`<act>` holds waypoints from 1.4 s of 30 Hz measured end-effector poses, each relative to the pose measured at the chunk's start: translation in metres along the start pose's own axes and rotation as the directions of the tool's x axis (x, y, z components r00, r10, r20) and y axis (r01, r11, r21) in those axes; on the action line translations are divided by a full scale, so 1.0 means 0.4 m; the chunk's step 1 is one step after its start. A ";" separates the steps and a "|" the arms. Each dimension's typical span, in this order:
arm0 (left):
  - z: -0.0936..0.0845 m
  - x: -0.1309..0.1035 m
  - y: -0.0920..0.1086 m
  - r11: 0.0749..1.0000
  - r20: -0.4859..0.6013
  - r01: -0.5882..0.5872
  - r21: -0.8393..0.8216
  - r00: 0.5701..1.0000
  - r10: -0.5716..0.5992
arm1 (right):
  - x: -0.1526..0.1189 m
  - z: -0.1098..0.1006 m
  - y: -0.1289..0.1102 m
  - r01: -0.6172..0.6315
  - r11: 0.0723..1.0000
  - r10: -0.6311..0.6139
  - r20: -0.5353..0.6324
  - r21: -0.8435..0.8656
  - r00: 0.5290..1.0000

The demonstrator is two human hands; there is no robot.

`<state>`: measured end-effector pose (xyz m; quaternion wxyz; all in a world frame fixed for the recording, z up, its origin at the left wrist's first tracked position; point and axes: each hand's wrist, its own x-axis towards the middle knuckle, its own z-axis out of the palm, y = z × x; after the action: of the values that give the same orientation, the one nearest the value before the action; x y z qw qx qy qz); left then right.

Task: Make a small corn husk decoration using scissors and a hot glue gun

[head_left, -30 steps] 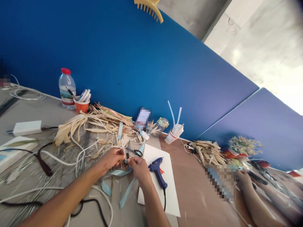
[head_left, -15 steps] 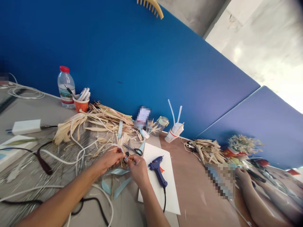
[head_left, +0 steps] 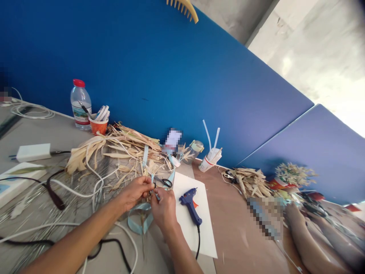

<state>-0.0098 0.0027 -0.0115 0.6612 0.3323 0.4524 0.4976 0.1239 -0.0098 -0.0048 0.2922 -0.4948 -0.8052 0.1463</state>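
My left hand (head_left: 137, 193) and my right hand (head_left: 164, 208) meet over the middle of the table, fingertips nearly touching. Both are closed in a pinch on a light blue ribbon (head_left: 135, 227), whose loop hangs beneath them. A thin stem-like strand (head_left: 143, 243) drops below the ribbon; what it joins is hidden behind the fingers. Just beyond my fingertips lie black-handled scissors (head_left: 167, 183), partly covered. Dried corn husks (head_left: 134, 142) are heaped behind my hands. To the right of my right hand, a blue glue gun (head_left: 190, 205) rests on a white sheet (head_left: 207, 228).
White cables (head_left: 71, 193) and thin wires (head_left: 25, 213) spread over the left side. A bottle (head_left: 81, 106), an orange cup (head_left: 98, 125), a jar (head_left: 195, 150) and a cup with straws (head_left: 209, 161) stand along the blue partition (head_left: 128, 68). Another person's arm (head_left: 299, 232) is at the right.
The hanging ribbon loop has changed shape and swung to the right, and the thin strand beneath it now shows. My hands have shifted slightly, still pinching. The other person's hand has moved slightly.
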 end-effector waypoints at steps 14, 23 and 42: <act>-0.015 0.004 0.001 0.980 0.090 -0.078 0.183 0.994 0.063 | 0.030 -0.012 0.026 -0.383 0.582 0.285 0.262 0.717 0.922; -0.013 0.002 0.002 0.950 0.112 -0.084 0.302 0.992 0.052 | 0.040 -0.023 0.050 -0.449 0.258 0.411 0.324 0.855 0.852; -0.023 0.002 0.024 0.907 0.056 -0.121 0.403 0.993 0.108 | 0.042 -0.021 0.083 -0.253 0.692 0.253 0.101 0.677 0.962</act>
<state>-0.0216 0.0059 -0.0065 0.5549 0.4964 0.5147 0.4252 0.1469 0.0200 -0.0102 0.4308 -0.4583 -0.6187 0.4708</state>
